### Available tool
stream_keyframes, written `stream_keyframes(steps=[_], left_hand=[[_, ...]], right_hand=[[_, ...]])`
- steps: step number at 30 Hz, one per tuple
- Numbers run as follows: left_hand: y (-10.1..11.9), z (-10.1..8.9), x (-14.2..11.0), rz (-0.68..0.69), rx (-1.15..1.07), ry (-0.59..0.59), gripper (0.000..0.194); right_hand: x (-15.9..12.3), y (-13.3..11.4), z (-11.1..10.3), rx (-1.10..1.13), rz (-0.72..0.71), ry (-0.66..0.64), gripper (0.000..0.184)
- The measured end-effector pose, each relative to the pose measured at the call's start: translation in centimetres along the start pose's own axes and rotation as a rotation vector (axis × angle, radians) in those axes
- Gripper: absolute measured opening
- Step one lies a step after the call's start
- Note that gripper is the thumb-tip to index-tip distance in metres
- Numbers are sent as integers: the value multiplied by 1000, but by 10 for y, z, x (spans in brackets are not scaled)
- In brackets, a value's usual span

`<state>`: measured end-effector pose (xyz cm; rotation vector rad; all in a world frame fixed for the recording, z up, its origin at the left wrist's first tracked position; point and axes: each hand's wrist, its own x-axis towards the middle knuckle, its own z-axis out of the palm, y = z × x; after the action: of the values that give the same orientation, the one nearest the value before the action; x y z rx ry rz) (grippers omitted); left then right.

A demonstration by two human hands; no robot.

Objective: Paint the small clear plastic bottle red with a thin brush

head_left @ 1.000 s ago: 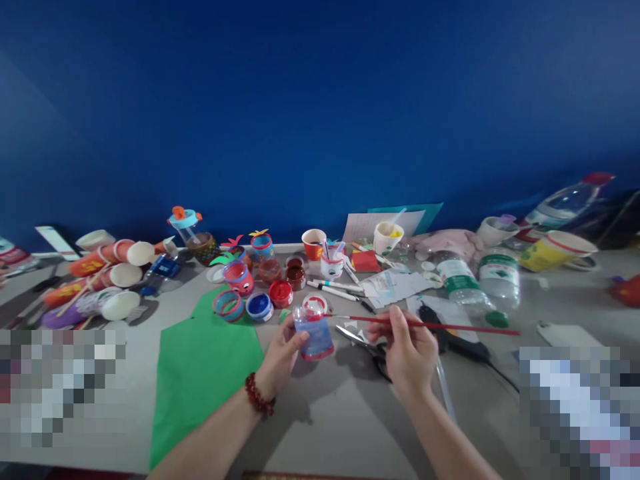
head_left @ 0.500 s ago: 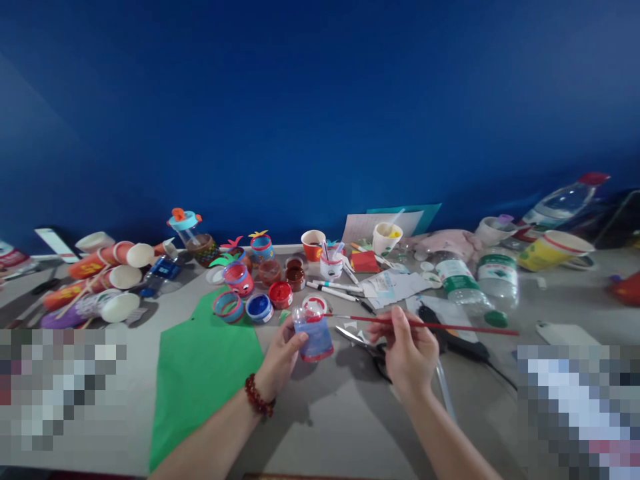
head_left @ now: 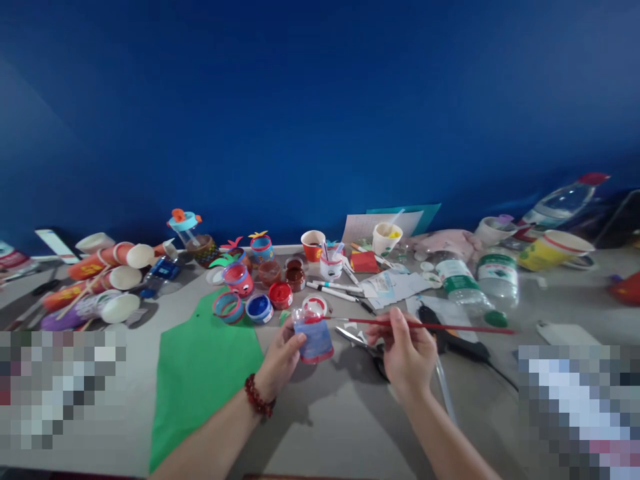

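Observation:
Tilted in my left hand is a small cut plastic bottle piece, painted blue with a red band at its lower rim. My fingers and thumb close on its left side. A long thin red paintbrush is pinched in my right hand, its tip against the upper edge of the bottle piece, where some red shows. Behind the bottle piece stand open jars of red paint and blue paint, with a red-smeared white lid. Scissors lie partly hidden by my right hand.
Green paper lies to the left. Painted ring cups, paper-cup rolls and markers stretch along the back. On the right are a black glue gun, cut green-labelled bottles and a yellow cup.
The paintbrush and my right hand have shifted slightly left, moving the tip along the upper edge of the bottle piece. My left hand stays nearly still.

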<state>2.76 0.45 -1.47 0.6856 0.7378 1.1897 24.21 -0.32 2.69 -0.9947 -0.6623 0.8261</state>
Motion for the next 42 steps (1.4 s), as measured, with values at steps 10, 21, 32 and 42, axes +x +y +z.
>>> stream_keyframes(steps=[10,21,32,42], left_hand=[[3,3,-1,-1,-27,-22,53],[3,-1,-2,-40,-42,-51,49],[4,-3,-5,-76,-51,-46,53],[1,-6,-3,-111,-107,-118,49]], right_hand=[[2,-1,0,35,-12,29,41],[2,2,-2,60,8,43,39],[4,-8,5,66,30,76,44],[6,-16,9,200,195,57,50]])
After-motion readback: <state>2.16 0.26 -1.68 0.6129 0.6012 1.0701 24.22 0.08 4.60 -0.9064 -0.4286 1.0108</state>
